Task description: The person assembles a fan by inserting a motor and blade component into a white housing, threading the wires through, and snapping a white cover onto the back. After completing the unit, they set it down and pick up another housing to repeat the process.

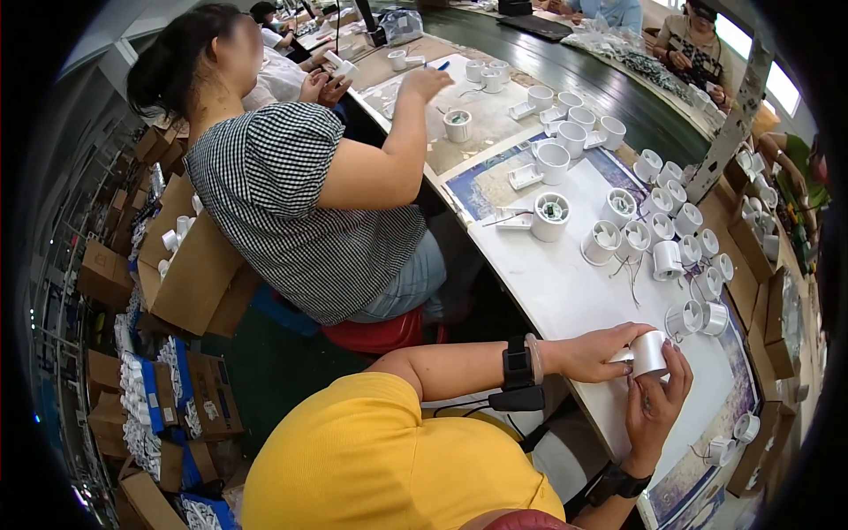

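Observation:
Over the near edge of the table, my left hand and my right hand are both closed on one white cylindrical housing. It lies tilted, its smooth side facing up. A small white piece juts from its left side between my left fingers; whether it is joined to the housing is unclear. My right fingers wrap the housing's right side and underside. Just beyond it stand several open white housings with thin wires. Further left, a white housing with a green circuit board sits beside a flat white bracket.
A co-worker in a checked shirt sits at my left, one arm stretched over the table. More white cups stand in rows further off. Cardboard boxes line the table's right side; a carton stands behind the co-worker.

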Tool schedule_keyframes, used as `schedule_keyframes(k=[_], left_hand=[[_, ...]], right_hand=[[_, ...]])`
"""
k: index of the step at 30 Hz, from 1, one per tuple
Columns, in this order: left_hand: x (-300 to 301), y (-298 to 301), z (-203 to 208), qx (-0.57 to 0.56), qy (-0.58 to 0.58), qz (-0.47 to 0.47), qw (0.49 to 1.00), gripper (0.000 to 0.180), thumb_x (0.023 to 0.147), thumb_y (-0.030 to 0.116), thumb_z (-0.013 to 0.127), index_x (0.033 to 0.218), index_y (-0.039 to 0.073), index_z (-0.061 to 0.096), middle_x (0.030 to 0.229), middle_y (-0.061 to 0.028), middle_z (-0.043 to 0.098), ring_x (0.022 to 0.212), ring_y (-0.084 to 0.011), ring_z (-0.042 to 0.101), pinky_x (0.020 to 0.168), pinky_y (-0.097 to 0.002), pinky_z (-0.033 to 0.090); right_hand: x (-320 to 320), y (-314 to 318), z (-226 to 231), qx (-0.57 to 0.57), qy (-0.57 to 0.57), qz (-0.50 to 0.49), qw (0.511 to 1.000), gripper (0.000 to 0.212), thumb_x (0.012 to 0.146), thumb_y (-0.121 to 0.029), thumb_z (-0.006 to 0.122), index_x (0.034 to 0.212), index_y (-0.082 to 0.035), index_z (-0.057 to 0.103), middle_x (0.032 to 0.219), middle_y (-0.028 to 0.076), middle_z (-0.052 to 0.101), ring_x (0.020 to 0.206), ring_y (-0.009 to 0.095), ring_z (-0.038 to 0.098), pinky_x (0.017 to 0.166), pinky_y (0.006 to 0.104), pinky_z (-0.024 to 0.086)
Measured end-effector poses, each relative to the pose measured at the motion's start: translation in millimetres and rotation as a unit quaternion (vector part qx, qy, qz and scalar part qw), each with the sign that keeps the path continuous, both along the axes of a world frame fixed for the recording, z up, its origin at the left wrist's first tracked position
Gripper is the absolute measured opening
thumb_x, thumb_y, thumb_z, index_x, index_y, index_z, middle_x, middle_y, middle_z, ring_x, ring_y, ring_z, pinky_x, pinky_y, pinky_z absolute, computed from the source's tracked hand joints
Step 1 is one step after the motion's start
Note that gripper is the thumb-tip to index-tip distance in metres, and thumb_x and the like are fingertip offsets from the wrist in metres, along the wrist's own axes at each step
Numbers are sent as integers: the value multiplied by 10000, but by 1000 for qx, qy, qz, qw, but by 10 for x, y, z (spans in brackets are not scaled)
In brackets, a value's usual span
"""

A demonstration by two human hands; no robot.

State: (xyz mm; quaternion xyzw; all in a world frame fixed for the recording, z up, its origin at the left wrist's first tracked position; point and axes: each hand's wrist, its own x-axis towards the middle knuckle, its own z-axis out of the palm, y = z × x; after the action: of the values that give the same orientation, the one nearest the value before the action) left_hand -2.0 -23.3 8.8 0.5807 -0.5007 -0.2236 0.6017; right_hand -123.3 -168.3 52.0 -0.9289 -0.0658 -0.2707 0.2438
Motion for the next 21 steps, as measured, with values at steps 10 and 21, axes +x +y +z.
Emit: schedule_keyframes(k=[10,21], left_hand=[[-30,-18,11,-15,1,10,1000,671,820,27,548,1412,34,230,1267,-174,413,1211,-310,425,1035,-366,334],[-72,-13,-38,-4,-28,19,999,671,805,3,542,1407,57,251,1264,-149,417,1191,-310,439,1013,-372,350]], right_hand=[[-85,140,-119,-28,-39,-91,995,151,748,22,642,887,-29,672,1316,151,466,1198,353,433,956,417,401],[-317,156,-178,-28,20,-118,992,342,770,0,629,1110,-24,595,1354,220,379,1207,389,419,950,455,402]])
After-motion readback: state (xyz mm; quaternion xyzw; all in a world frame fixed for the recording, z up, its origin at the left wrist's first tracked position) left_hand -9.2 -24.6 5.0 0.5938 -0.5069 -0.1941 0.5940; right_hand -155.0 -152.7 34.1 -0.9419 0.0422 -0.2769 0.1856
